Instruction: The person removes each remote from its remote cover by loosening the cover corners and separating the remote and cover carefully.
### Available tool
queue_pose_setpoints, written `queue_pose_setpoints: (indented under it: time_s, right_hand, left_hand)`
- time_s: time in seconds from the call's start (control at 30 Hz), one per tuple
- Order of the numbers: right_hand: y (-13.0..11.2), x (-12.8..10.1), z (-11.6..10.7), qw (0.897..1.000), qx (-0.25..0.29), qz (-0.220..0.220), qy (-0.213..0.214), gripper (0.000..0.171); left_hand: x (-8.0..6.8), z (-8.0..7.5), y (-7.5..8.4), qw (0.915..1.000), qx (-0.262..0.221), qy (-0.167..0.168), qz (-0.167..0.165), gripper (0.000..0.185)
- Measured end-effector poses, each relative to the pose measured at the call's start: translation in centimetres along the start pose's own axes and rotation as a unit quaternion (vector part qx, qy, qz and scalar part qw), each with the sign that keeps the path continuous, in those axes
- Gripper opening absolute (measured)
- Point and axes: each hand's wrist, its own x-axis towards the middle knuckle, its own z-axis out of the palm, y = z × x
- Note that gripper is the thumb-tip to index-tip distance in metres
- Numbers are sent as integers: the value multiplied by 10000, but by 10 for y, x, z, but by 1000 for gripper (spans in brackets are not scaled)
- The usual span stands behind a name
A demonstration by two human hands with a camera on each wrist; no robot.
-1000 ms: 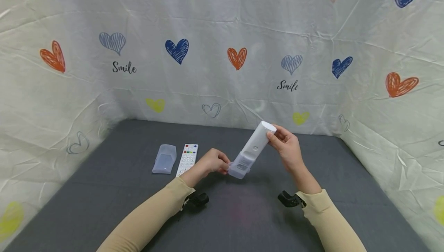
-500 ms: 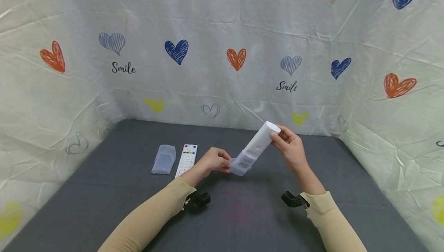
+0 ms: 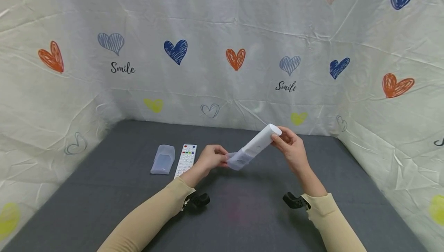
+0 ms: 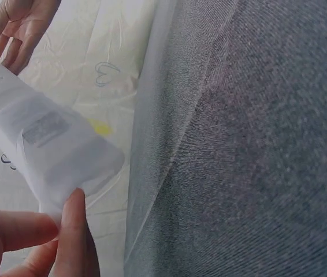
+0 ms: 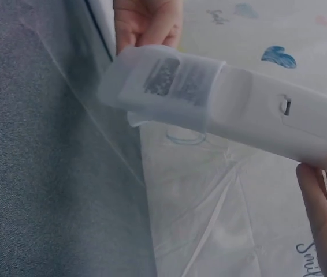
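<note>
A white remote control (image 3: pixel 261 141) is held tilted above the table, its back with the battery cover facing up in the right wrist view. My right hand (image 3: pixel 290 148) grips its bare upper end between thumb and fingers. Over the lower end sits a translucent silicone cover (image 5: pixel 163 86), through which a dark label shows. With thumb and fingertips my left hand (image 3: pixel 212 157) pinches the edge of this cover; the left wrist view has those fingertips (image 4: pixel 74 208) right at its corner. The remote's key side is turned away.
Left of my left hand, a second white remote (image 3: pixel 186 159) lies keys up on the dark grey table (image 3: pixel 114 205), partly behind the forearm. Beside it lies another translucent cover (image 3: pixel 163 159). A white sheet with printed hearts (image 3: pixel 236 59) walls the table's back and sides.
The held remote has tipped flatter, its covered lower end rising slightly while its upper end moved a little right with my right hand. My left hand rose slightly, keeping its pinch.
</note>
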Motion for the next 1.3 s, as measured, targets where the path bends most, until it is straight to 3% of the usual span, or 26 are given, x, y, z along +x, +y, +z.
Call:
queue_pose_setpoints:
  time_s: [0.3, 0.47, 0.7, 0.93, 1.1, 1.3]
  right_hand:
    - [-1, -5, 0, 9982, -518, 262, 149, 47]
    - [-4, -6, 0, 9966, -672, 467, 29, 54]
    - [-3, -9, -2, 9947, -485, 900, -127, 61]
    - [-3, -9, -3, 9903, -476, 1300, 56, 63]
    - [0, -9, -9, 9865, -22, 1635, 113, 68]
    - [0, -12, -16, 9824, 361, 1835, -24, 59]
  left_hand:
    - [2, -1, 2, 9976, -233, 599, 251, 9]
    - [2, -2, 0, 9957, -310, 827, 287, 10]
    - [5, -2, -5, 9932, -366, 980, 516, 10]
    - [5, -1, -4, 9915, -357, 1113, 570, 10]
    - [7, 1, -4, 9897, -334, 1233, 644, 9]
    - [7, 1, -2, 9876, -342, 1325, 764, 9]
